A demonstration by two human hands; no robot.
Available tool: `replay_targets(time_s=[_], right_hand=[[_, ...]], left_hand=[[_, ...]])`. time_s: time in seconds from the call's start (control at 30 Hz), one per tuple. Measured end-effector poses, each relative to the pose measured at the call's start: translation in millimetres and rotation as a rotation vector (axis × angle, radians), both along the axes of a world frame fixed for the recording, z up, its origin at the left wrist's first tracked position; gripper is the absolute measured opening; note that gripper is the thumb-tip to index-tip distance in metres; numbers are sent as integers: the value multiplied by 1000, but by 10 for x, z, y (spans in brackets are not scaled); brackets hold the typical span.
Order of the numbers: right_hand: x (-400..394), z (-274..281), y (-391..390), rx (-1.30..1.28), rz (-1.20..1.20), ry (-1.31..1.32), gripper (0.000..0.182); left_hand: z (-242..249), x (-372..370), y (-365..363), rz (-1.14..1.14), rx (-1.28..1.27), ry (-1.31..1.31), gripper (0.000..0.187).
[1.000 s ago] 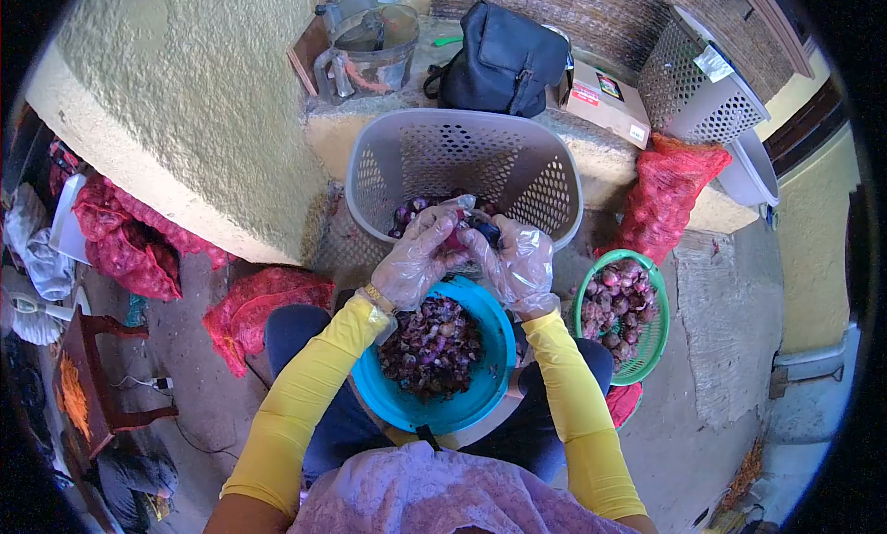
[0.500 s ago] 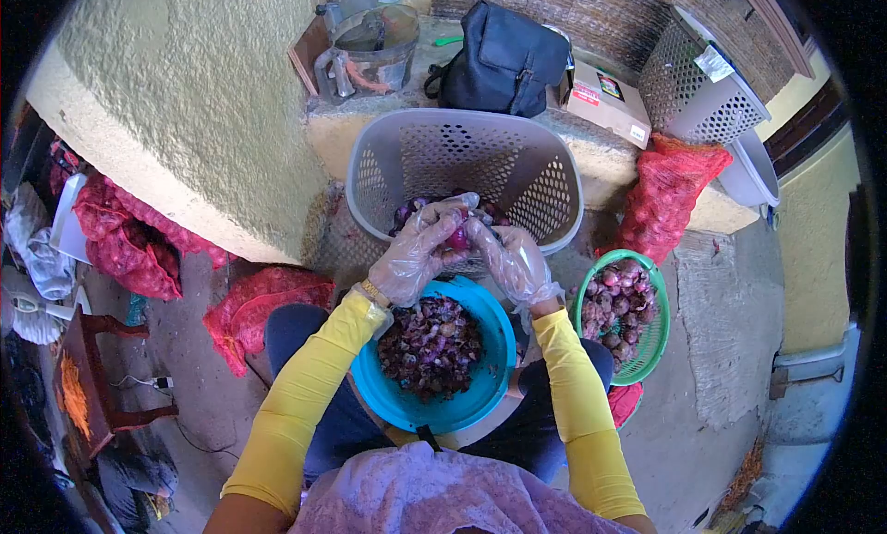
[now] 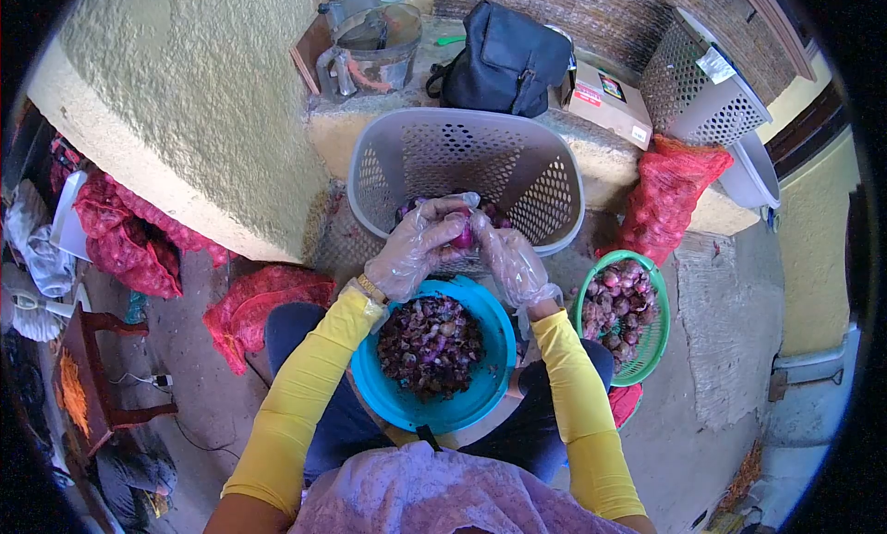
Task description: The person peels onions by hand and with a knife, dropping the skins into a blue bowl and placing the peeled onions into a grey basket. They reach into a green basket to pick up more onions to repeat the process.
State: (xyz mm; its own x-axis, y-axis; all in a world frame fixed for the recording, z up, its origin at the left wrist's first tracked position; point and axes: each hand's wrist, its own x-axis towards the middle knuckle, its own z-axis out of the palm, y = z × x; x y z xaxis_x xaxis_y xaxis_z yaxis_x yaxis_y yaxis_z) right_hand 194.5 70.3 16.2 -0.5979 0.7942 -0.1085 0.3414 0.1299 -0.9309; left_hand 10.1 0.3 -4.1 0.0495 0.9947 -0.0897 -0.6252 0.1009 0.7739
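A red onion [image 3: 463,233] is gripped by my left hand [image 3: 416,248], which wears a clear plastic glove. My right hand [image 3: 508,259], gloved the same way, has its fingertips against the onion's right side; whether they pinch a bit of skin is hidden. Below both hands sits a blue basin [image 3: 502,349] filled with onion skins and scraps [image 3: 430,345]. Just beyond the hands stands a tall grey perforated basket [image 3: 462,151] with several purple onions [image 3: 499,218] at its bottom. To the right, a green basket [image 3: 660,335] holds unpeeled onions [image 3: 628,303].
Red mesh sacks of onions lie at the right [image 3: 670,197], left [image 3: 268,303] and far left [image 3: 125,234]. On the ledge behind rest a black backpack [image 3: 506,58], a cardboard box [image 3: 605,100] and a clear bucket [image 3: 383,58]. A wooden stool [image 3: 102,372] lies leftward.
My right hand's fingers have shifted slightly down and right along the onion, so more of its purple surface shows. My left hand has barely moved.
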Motion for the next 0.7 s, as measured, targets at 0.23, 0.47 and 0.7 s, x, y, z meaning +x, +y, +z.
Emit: replay_targets(time_s=[0.23,0.47,0.7], right_hand=[[85,77,77,199,-106,170,63],[337,331,-44,178,254,-160,48],[270,177,-147,681,503,-507,71]], left_hand=[[-28,-1,14,-6,-3,48,53],[98,-113,3,-19,29,-77,46],[58,-85,43,93,31,56,54]])
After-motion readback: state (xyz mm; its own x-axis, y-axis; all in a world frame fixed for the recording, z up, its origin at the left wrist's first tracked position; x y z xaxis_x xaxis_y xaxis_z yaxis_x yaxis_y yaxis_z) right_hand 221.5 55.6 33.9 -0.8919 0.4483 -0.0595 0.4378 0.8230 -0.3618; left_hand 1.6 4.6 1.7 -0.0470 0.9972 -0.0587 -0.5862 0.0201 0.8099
